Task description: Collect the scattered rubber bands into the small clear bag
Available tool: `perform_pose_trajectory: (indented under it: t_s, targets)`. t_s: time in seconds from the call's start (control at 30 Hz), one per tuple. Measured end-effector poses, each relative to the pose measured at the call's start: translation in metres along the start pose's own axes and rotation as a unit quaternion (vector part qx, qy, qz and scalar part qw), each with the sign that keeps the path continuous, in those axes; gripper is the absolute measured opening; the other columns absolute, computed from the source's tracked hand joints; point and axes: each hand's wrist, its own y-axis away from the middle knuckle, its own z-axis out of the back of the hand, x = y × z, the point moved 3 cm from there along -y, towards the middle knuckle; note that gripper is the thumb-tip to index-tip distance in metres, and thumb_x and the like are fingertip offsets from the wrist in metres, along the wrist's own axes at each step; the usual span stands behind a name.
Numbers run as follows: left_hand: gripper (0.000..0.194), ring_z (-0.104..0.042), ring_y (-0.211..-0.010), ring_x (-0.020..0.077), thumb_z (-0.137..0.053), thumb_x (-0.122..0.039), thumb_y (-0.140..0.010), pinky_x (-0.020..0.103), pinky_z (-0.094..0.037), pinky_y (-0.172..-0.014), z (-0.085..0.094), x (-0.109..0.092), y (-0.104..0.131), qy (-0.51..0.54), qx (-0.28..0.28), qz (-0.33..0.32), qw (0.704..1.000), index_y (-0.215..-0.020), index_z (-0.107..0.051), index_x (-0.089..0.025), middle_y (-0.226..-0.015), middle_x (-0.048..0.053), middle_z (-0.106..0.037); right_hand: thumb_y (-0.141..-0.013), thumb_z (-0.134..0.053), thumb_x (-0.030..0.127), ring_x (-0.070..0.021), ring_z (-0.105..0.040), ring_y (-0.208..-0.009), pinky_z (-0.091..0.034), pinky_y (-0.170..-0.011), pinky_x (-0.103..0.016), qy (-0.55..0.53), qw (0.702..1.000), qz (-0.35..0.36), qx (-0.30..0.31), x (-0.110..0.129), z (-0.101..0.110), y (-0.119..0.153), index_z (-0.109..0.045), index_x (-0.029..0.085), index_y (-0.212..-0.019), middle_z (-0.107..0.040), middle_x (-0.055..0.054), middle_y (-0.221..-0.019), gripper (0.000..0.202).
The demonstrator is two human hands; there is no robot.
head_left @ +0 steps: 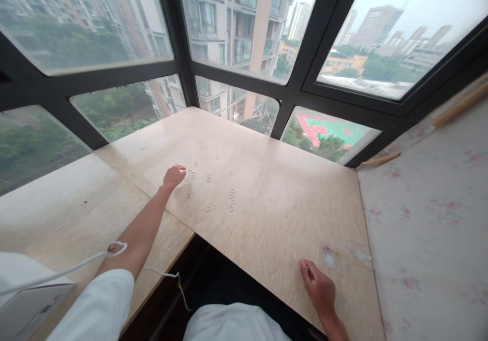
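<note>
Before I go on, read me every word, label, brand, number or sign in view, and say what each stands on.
No text can be read.
White cardboard box, lower left: small dark print, too small and blurred.
Clear plastic packet with pink and yellow marks: too blurred to tell if any are letters.
Buildings outside the windows: no legible sign.

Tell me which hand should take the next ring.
Left, I'd judge: the left hand is right beside several rings, while the right hand is far from them, near the clear packet.
</note>
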Motion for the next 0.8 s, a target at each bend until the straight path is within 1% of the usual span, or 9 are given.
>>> perform_pose_trajectory:
  t_s: [0.07, 0.13, 0.27, 0.4, 0.5, 0.67, 0.8]
  targets:
    - [0.032, -0.06, -0.103, 0.0246, -0.054, -0.027, -0.079, 0.028, -0.045, -0.084, -0.004, 0.005, -0.011, -0.009, 0.023, -0.019, 1.0, -0.106, -0.068, -0.019, -0.109, 0.007, -0.068, -0.094, -0.027, 0.054, -0.0138, -0.056, -0.042, -0.031, -0.043, -0.021, 0.009, 1.0, -0.002, 0.0, -0.001, -0.001, 0.0, -0.072, 0.018, -0.077, -0.062, -0.004, -0.051, 0.06]
    - [0.031, -0.06, -0.102, 0.0238, -0.055, -0.029, -0.08, 0.027, -0.045, -0.085, -0.008, 0.007, -0.018, -0.015, 0.037, -0.032, 0.999, -0.105, -0.069, -0.019, -0.109, 0.007, -0.068, -0.094, -0.026, 0.054, -0.0137, -0.056, -0.041, -0.031, -0.043, -0.021, 0.018, 1.0, -0.002, 0.0, -0.001, -0.001, 0.0, -0.072, 0.018, -0.077, -0.062, -0.004, -0.05, 0.061]
    - [0.03, -0.06, -0.101, 0.0248, -0.053, -0.033, -0.082, 0.028, -0.046, -0.083, -0.014, 0.003, -0.027, -0.031, 0.053, -0.05, 0.997, -0.102, -0.071, -0.02, -0.109, 0.007, -0.068, -0.093, -0.027, 0.054, -0.013, -0.056, -0.041, -0.032, -0.043, -0.02, 0.026, 1.0, -0.004, -0.004, -0.001, -0.002, 0.0, -0.073, 0.017, -0.078, -0.063, -0.004, -0.051, 0.061]
    - [0.029, -0.061, -0.098, 0.0261, -0.054, -0.036, -0.081, 0.03, -0.047, -0.08, -0.013, -0.001, -0.038, -0.05, 0.058, -0.058, 0.995, -0.098, -0.072, -0.021, -0.107, 0.009, -0.068, -0.093, -0.027, 0.054, -0.0128, -0.056, -0.041, -0.033, -0.042, -0.02, 0.033, 0.999, -0.006, -0.008, -0.001, -0.002, 0.0, -0.073, 0.017, -0.077, -0.063, -0.004, -0.051, 0.062]
    - [0.026, -0.062, -0.093, 0.0253, -0.056, -0.033, -0.078, 0.03, -0.047, -0.078, -0.011, -0.004, -0.046, -0.066, 0.07, -0.062, 0.993, -0.092, -0.073, -0.02, -0.1, 0.01, -0.069, -0.094, -0.026, 0.054, -0.0126, -0.055, -0.04, -0.032, -0.042, -0.02, 0.039, 0.999, -0.004, -0.005, -0.001, -0.002, 0.001, -0.073, 0.017, -0.077, -0.063, -0.004, -0.051, 0.062]
    - [0.016, -0.062, -0.086, 0.0232, -0.061, -0.027, -0.068, 0.027, -0.046, -0.075, -0.012, -0.005, -0.055, -0.078, 0.095, -0.068, 0.99, -0.076, -0.072, -0.018, -0.088, 0.011, -0.07, -0.094, -0.027, 0.053, -0.0123, -0.054, -0.039, -0.031, -0.042, -0.02, 0.043, 0.999, -0.004, -0.001, -0.002, -0.002, 0.001, -0.073, 0.018, -0.077, -0.063, -0.004, -0.051, 0.06]
    - [0.009, -0.061, -0.075, 0.0205, -0.061, -0.023, -0.06, 0.025, -0.044, -0.068, -0.013, -0.004, -0.054, -0.051, 0.106, -0.079, 0.99, -0.057, -0.066, -0.016, -0.068, 0.008, -0.067, -0.093, -0.028, 0.053, -0.012, -0.053, -0.039, -0.032, -0.042, -0.021, 0.037, 0.999, 0.0, -0.009, 0.0, -0.001, 0.0, -0.073, 0.018, -0.076, -0.062, -0.003, -0.051, 0.06]
